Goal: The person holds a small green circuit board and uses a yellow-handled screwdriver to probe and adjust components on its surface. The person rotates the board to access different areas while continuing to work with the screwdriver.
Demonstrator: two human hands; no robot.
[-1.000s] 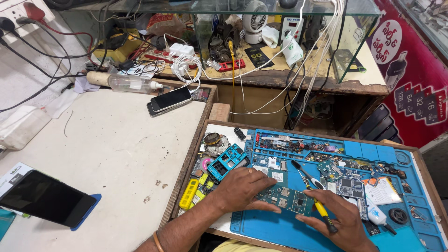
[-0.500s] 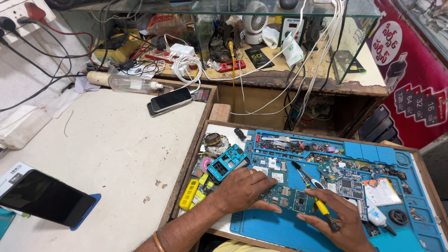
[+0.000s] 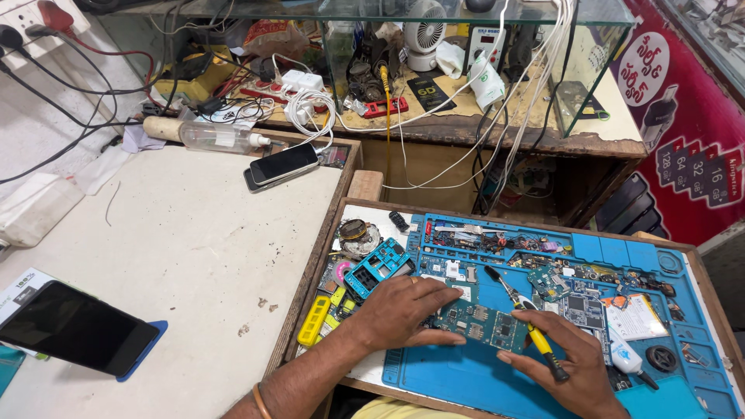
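My left hand (image 3: 400, 310) lies flat on a green circuit board (image 3: 481, 324), pinning its left end to the blue repair mat (image 3: 466, 380). My right hand (image 3: 563, 361) grips a screwdriver (image 3: 521, 314) with a yellow and black handle. Its metal tip points up and to the left, over the mat just above the board. My right fingers also touch the board's right edge. A bangle sits on my left wrist.
Small boards, screws and parts fill the mat's upper compartments (image 3: 535, 244). A blue phone frame (image 3: 379, 266) and a yellow part (image 3: 312, 322) lie left of the mat. On the white counter rest a dark phone (image 3: 77, 330), another phone (image 3: 283, 164) and a bottle (image 3: 217, 138). Cables hang from the glass shelf (image 3: 497, 85).
Both hands have stayed on the board. The screwdriver has shifted only slightly in my right hand.
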